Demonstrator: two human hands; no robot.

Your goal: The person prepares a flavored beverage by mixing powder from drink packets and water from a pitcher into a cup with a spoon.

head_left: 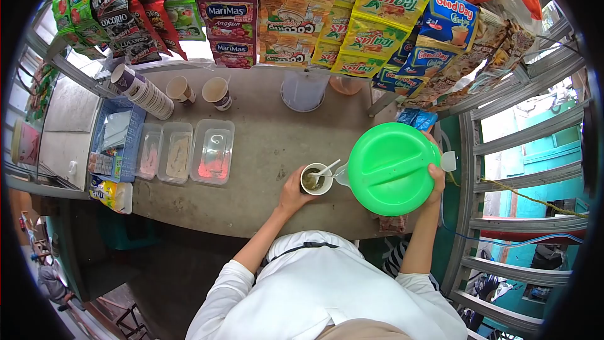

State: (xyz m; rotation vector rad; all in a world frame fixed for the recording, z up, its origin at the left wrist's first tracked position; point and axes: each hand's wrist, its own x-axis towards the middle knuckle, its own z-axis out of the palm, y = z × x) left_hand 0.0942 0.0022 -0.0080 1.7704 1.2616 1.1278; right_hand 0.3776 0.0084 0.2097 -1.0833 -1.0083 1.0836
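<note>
My left hand [293, 192] is wrapped round a paper cup [307, 191] with greenish-brown liquid and a white spoon [326, 168] inside. The cup stands over the counter, upright or nearly so. In my right hand [435, 179] is a pitcher with a bright green lid [393, 169], gripped at its right side. Its clear spout [341, 175] is at the cup's rim, tilted toward it. Whether liquid is running from the spout is hard to make out. Most of the pitcher's body is hidden under the lid.
On the counter [270, 126] stand two paper cups [217, 92], a stack of cups [141, 91], several clear plastic boxes [212, 151] and a blue basket [116, 135]. A white-lidded tub [303, 91] is at the back. Drink sachets [296, 16] hang above. Metal slats [528, 179] border the right.
</note>
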